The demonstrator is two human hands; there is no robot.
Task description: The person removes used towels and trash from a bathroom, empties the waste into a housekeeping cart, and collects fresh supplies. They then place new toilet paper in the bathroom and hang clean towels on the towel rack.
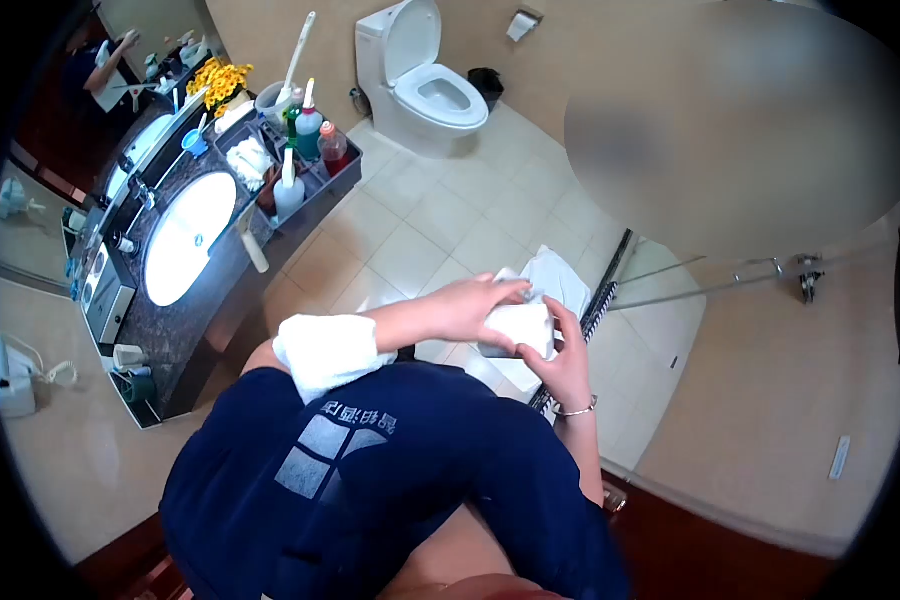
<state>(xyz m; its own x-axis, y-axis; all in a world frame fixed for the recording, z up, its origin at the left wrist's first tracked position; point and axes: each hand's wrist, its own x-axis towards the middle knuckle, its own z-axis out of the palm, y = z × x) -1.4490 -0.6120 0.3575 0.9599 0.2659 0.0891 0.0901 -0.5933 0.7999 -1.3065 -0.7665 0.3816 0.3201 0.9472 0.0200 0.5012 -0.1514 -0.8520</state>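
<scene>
Between my two hands is a white folded cloth [520, 326], held up in front of my body. My left hand [470, 308] grips its left side with curved fingers. On the right edge, my right hand [562, 362] pinches it between thumb and fingers, a bracelet at the wrist. A white towel [330, 352] is draped over my left forearm. Beyond and below my hands, another white cloth [556, 282] lies by the shower threshold, partly hidden by the cloth I hold.
At left stands a dark vanity counter with a white sink [192, 238], a grey caddy [342, 180] of spray bottles, and yellow flowers [220, 84]. A toilet [435, 95] with raised lid is at the back. A glass shower partition with a metal rail [670, 294] is right.
</scene>
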